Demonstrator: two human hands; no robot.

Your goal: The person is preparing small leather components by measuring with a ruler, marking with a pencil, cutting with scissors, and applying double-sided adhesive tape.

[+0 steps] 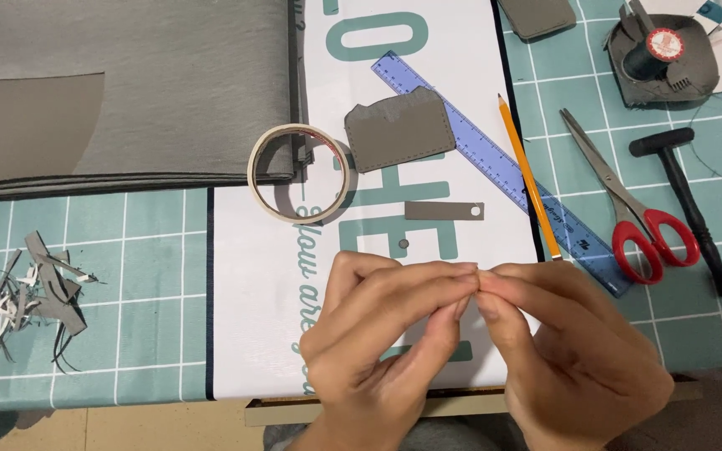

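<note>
1. The left hand [378,334] and right hand [574,351] meet fingertip to fingertip at the lower middle of the view, above a white printed sheet [261,276]. Thumbs and forefingers are pinched tight together; whatever sits between them is too small to make out.
2. At 12 o'clock from the hands a small grey strip [443,210] with a hole at one end lies flat, its long axis running 9 to 3 o'clock, hole end toward 3.
3. Beyond it lies a grey stitched leather piece [399,129], touching a blue ruler [495,167] that runs from 11 to 5 o'clock.
4. A yellow pencil [528,175] lies just beside the ruler, tip toward 11.
5. A roll of tape [298,173] sits at 11 o'clock of the hands.
6. Red-handled scissors [628,200] and a black mallet [683,196] lie at 2 o'clock on the green cutting mat [127,284].
7. Grey scraps [31,292] are piled at 9 o'clock.
</note>
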